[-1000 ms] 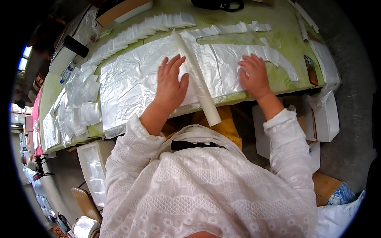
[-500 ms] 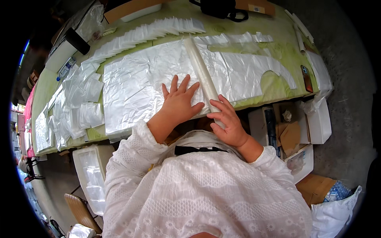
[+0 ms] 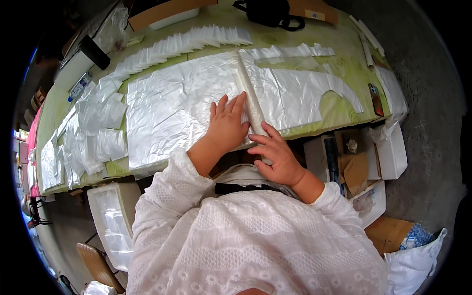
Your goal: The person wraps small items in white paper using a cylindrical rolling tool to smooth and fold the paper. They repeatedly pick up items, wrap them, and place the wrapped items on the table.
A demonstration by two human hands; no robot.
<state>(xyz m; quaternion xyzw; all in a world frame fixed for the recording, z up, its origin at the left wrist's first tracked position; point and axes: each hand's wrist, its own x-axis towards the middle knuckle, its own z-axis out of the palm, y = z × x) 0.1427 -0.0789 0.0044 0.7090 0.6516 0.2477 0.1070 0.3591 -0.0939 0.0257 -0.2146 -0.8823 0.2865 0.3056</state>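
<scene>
A long whitish translucent roll [image 3: 250, 93] lies lengthwise across crinkled silvery plastic sheeting [image 3: 167, 105], its near end at the table's front edge. My left hand [image 3: 227, 124] rests on the sheeting just left of the roll, fingers stretched out and their tips against the roll's side. On the roll's near end lies my right hand [image 3: 280, 156], its fingers apart and slightly bent, not wrapped round it. To the right, a second stretch of sheeting [image 3: 295, 98] has a curved cutout.
Several small clear bags [image 3: 196, 39] stand in a row at the back; more bags [image 3: 91, 128] pile up at the left. A phone [image 3: 375, 100] lies near the right edge. A black bag [image 3: 268, 11] sits at the far side. Open boxes [image 3: 356, 160] stand below the table.
The roll's near end has shifted left. My left hand has slid right, up against the roll, with its fingers closer together. My right hand has moved slightly left and nearer to me.
</scene>
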